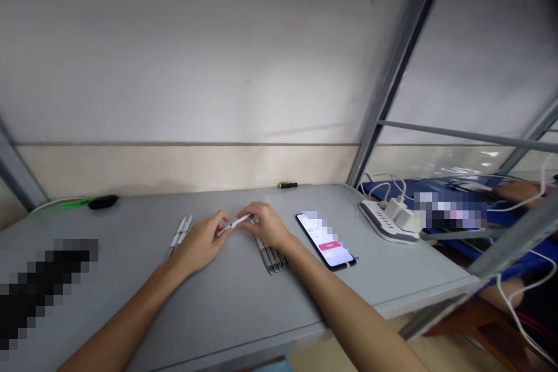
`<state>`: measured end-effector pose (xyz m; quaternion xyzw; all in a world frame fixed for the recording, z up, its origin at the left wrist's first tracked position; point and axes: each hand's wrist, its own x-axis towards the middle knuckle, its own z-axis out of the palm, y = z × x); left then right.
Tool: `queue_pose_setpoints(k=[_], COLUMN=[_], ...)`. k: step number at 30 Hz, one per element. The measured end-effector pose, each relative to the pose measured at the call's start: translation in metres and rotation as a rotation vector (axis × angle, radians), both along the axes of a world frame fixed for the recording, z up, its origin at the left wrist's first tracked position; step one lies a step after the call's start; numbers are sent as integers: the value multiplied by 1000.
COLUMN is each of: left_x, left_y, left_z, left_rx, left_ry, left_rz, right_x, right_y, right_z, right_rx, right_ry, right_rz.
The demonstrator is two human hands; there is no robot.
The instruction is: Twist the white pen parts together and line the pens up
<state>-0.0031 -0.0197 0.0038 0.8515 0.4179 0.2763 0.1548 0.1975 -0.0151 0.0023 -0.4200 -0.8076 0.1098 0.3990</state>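
Note:
My left hand [201,241] and my right hand [265,224] meet over the middle of a grey table [226,302]. Both pinch a thin white pen [234,224], one hand at each end, just above the tabletop. Two white-and-grey pens [180,232] lie side by side to the left of my left hand. Several grey pens [272,257] lie in a row under and behind my right wrist, partly hidden by it.
A phone [326,240] with a lit screen lies right of my right hand. A white power strip [386,221] with chargers and cables sits at the table's right end. A small screwdriver [288,185] and a black object [103,201] lie by the wall. Another person's arm [518,190] shows far right.

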Motion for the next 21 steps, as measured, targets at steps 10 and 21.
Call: queue_pose_setpoints(k=[10,21], left_x=[-12,-18], left_y=[11,11], left_z=[4,7], left_rx=[293,559], left_ry=[86,248], left_rz=[58,29], right_x=[3,15], right_y=[1,1], right_z=[3,14], right_rx=[-264,-903], right_ry=[178,610], right_rz=[59,174])
